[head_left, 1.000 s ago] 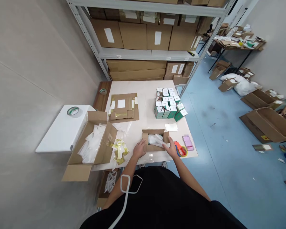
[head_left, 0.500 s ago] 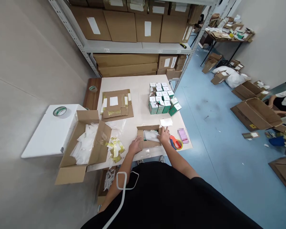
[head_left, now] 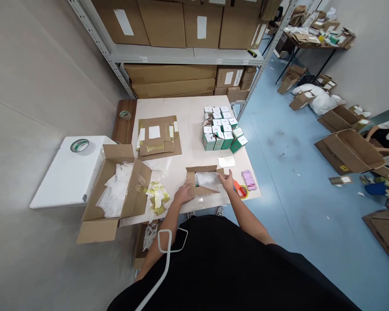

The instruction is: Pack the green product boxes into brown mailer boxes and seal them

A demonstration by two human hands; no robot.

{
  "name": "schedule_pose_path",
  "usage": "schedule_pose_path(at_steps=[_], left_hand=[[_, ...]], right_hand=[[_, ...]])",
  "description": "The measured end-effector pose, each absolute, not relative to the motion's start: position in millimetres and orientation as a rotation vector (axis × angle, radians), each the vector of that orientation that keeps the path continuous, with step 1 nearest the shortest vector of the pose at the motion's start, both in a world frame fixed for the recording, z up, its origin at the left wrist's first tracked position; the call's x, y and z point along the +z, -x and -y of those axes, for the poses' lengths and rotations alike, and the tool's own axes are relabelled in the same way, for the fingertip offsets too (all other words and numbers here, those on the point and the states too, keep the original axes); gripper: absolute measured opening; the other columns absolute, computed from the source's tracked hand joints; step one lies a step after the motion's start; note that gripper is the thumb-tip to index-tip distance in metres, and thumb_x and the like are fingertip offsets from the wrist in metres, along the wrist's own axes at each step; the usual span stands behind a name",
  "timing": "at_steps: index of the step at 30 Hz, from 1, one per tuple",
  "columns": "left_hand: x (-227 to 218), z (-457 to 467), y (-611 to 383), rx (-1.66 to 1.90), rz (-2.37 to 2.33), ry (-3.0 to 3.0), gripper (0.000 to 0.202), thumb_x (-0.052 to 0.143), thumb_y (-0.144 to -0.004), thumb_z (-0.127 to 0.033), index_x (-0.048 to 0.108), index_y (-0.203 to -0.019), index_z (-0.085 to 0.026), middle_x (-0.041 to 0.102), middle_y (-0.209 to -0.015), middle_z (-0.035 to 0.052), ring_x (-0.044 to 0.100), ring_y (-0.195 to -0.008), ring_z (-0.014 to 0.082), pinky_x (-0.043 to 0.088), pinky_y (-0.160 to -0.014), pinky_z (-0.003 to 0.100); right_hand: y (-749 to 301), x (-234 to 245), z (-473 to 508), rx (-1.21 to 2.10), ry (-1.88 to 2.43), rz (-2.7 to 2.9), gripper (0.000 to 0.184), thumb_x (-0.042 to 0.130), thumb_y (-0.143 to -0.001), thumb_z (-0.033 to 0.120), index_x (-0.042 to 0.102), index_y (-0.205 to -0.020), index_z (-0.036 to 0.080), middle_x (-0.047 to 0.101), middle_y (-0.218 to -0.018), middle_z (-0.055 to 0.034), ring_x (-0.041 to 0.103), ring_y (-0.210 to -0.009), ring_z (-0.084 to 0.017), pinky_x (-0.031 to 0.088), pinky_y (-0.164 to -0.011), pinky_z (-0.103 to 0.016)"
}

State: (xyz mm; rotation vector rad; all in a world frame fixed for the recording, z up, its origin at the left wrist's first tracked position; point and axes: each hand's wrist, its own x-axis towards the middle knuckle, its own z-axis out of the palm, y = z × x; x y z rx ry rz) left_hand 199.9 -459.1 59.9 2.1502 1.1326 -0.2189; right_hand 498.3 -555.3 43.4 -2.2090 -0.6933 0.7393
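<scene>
A small open cardboard box (head_left: 205, 168) lies near the front edge of the table, with white padding (head_left: 208, 180) inside and a bit of green showing at its left. My left hand (head_left: 183, 193) grips the box's left side, its fingers bent over the wall. On the right side, my right hand (head_left: 226, 181) holds the box wall, its thumb by the white padding. Close to that hand lie orange-red scissors (head_left: 238, 189), partly over a yellow ring. A white card (head_left: 226, 161) rests just behind the box.
Green-and-white small boxes (head_left: 218, 129) stand grouped at the back right. Flattened cardboard (head_left: 158, 144) lies at the back left. A large carton (head_left: 134, 190) of white padding and crumpled yellow tape (head_left: 158, 196) are at left. Behind the table (head_left: 188, 125) rises a shelf rack (head_left: 181, 54).
My right hand has shifted slightly right, from over the padding to the box's right edge. The white padding now spreads farther right. My left hand stays on the left side.
</scene>
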Motion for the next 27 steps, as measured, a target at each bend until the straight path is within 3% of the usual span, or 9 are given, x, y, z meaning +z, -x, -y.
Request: schedule_pose_path(at_steps=[3, 6, 11, 16, 19, 22, 27], left_hand=[[59.0, 453.8, -201.3, -0.263, -1.121, -2.138, 0.088, 0.075, -0.077, -0.041, 0.047, -0.159, -0.024, 0.027, -0.175, 0.0077, 0.044, -0.151, 0.0333, 0.038, -0.122, 0.039], [58.1, 450.0, -201.6, -0.296, -1.109, -2.143, 0.086, 0.074, -0.078, -0.042, 0.049, -0.158, -0.025, 0.028, -0.175, 0.0071, 0.045, -0.151, 0.0322, 0.037, -0.122, 0.038], [58.7, 445.4, -197.6, -0.325, -1.096, -2.136, 0.078, 0.071, -0.081, -0.047, 0.054, -0.155, -0.026, 0.028, -0.175, 0.0070, 0.044, -0.150, 0.0361, 0.039, -0.120, 0.042], [68.4, 450.6, -225.6, -0.351, -1.120, -2.201, 0.080, 0.083, -0.072, -0.048, 0.062, -0.147, -0.029, 0.038, -0.170, 0.0112, 0.022, -0.158, 0.0494, 0.026, -0.124, 0.063], [74.5, 461.8, -264.6, -0.172, -0.942, -2.284, 0.070, 0.074, -0.085, -0.050, 0.060, -0.150, -0.028, 0.044, -0.166, 0.0105, 0.034, -0.154, 0.0415, 0.029, -0.125, 0.053], [75.2, 470.8, -299.9, -0.053, -0.893, -2.331, 0.071, 0.073, -0.089, -0.043, 0.053, -0.156, -0.026, 0.046, -0.164, 0.0111, 0.044, -0.146, 0.0369, 0.038, -0.120, 0.048], [63.6, 470.0, -318.7, -0.081, -0.920, -2.331, 0.037, 0.065, -0.095, -0.028, 0.072, -0.131, -0.024, 0.071, -0.134, 0.0114, 0.055, -0.134, 0.0322, 0.044, -0.112, 0.042]], right_hand=[[-494.7, 47.5, 570.5, 0.775, 2.089, 0.868, 0.048, 0.065, -0.092, 0.044, 0.066, -0.134, 0.021, 0.077, -0.122, -0.0097, 0.073, -0.110, -0.026, 0.058, -0.093, -0.037], [-479.3, 48.2, 572.9, 0.723, 2.077, 1.140, 0.032, 0.065, -0.092, 0.033, 0.072, -0.123, 0.027, 0.076, -0.122, -0.0055, 0.072, -0.107, -0.024, 0.058, -0.094, -0.037], [-464.0, 47.4, 559.1, 0.606, 2.196, 1.376, 0.030, 0.067, -0.092, 0.026, 0.075, -0.121, 0.024, 0.068, -0.133, -0.0111, 0.062, -0.124, -0.027, 0.053, -0.103, -0.038], [-476.2, 46.9, 559.0, 0.663, 2.312, 1.170, 0.037, 0.062, -0.093, 0.027, 0.070, -0.128, 0.022, 0.068, -0.131, -0.0112, 0.069, -0.107, -0.025, 0.055, -0.094, -0.035], [-480.4, 48.5, 562.0, 0.735, 2.289, 1.102, 0.031, 0.065, -0.091, 0.035, 0.073, -0.118, 0.021, 0.073, -0.120, -0.0081, 0.071, -0.090, -0.021, 0.056, -0.088, -0.034], [-478.2, 51.1, 562.8, 0.810, 2.148, 1.072, 0.027, 0.065, -0.090, 0.040, 0.073, -0.108, 0.022, 0.076, -0.111, -0.0063, 0.071, -0.085, -0.020, 0.057, -0.086, -0.034], [-480.5, 52.9, 566.4, 0.800, 2.052, 0.933, 0.037, 0.062, -0.090, 0.045, 0.071, -0.116, 0.021, 0.077, -0.115, -0.0080, 0.073, -0.087, -0.021, 0.059, -0.083, -0.034]])
